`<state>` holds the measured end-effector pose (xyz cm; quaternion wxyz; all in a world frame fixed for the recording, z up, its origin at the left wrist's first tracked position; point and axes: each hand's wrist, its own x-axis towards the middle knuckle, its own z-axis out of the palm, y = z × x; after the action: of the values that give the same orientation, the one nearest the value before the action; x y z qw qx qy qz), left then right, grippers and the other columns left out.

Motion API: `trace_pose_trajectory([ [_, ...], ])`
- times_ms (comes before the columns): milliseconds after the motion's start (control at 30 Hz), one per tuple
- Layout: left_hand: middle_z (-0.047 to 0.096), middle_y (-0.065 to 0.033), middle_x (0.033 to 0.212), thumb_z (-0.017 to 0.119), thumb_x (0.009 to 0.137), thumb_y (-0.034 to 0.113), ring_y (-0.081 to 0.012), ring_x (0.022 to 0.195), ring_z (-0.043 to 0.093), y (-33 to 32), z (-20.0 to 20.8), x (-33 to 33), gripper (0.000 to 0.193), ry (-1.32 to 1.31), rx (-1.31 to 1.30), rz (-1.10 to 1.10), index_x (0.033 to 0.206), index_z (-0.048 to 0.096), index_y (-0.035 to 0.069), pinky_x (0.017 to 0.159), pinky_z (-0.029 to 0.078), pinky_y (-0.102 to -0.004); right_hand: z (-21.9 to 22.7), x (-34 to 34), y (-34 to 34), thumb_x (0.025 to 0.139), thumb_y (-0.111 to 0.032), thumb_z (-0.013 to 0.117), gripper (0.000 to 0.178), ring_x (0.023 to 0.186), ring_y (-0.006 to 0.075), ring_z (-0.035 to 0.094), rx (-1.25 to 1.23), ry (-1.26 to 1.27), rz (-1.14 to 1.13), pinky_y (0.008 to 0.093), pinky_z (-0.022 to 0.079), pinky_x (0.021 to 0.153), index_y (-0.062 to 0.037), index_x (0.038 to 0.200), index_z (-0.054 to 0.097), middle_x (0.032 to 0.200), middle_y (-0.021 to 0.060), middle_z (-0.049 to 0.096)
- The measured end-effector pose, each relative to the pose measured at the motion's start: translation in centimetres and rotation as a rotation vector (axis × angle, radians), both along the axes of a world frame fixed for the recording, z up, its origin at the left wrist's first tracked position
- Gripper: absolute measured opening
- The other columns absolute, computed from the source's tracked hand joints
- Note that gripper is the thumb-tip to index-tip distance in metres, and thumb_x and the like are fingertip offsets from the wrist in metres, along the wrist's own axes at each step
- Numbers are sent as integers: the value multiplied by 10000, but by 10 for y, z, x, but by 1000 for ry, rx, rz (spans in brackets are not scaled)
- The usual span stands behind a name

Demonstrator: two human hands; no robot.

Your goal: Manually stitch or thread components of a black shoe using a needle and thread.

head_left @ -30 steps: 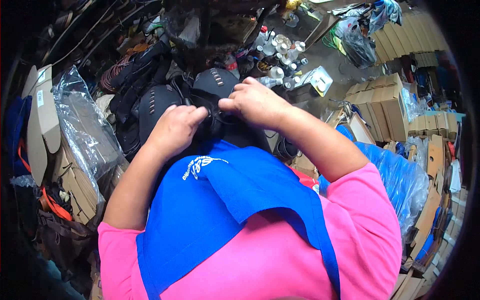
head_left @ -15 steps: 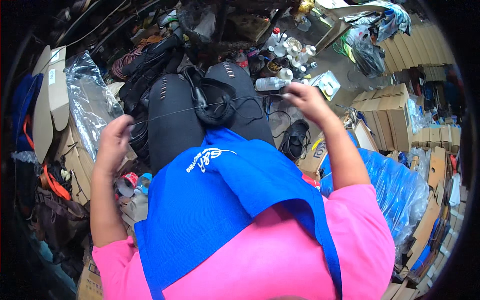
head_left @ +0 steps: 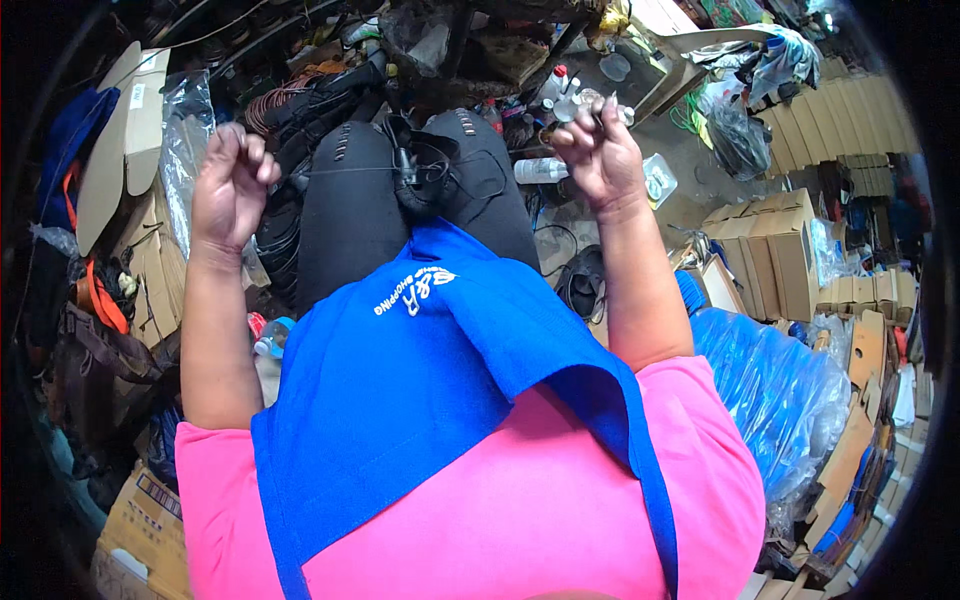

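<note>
Here, the black shoe (head_left: 424,190) lies between left hand (head_left: 228,192) and right hand (head_left: 606,165), both curled, their grip unclear.

Left hand (head_left: 232,185): upper left
Right hand (head_left: 603,155): upper right of centre
Shoe (head_left: 420,188): upper centre, between the knees (head_left: 342,165)
Thread (head_left: 350,175): from shoe toward left hand
Bottle (head_left: 541,171): just left of right hand
Cardboard boxes (head_left: 765,240): right side
</note>
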<state>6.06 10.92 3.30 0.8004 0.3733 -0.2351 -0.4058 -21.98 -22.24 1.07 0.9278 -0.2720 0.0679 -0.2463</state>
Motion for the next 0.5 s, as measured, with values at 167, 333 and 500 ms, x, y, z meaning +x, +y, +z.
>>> trace_pose_trajectory([
  [167, 484, 6, 698, 542, 926, 104, -67, 561, 443, 119, -18, 90, 50, -183, 228, 592, 877, 540, 105, 488, 360, -181, 8, -92, -47, 922, -204, 587, 171, 492, 63, 336, -228, 593, -726, 223, 316, 472, -152, 802, 478, 605, -57, 369],
  [333, 532, -31, 810, 551, 946, 155, -63, 597, 456, 186, 25, 125, 97, -366, 226, 733, 930, 574, 62, 535, 347, -179, -5, -189, -95, 929, -218, 588, 114, 496, 37, 305, -460, 752, -794, 213, 261, 446, -109, 921, 555, 657, -64, 424],
  [500, 634, -34, 1006, 655, 844, 126, -107, 911, 577, 1, 4, 5, 242, -853, 560, 287, 1064, 662, 25, 812, 455, -258, 2, -66, -9, 882, -161, 609, 288, 856, 75, 560, -867, 814, -106, 225, 473, 732, -59, 1152, 622, 1035, 15, 625],
])
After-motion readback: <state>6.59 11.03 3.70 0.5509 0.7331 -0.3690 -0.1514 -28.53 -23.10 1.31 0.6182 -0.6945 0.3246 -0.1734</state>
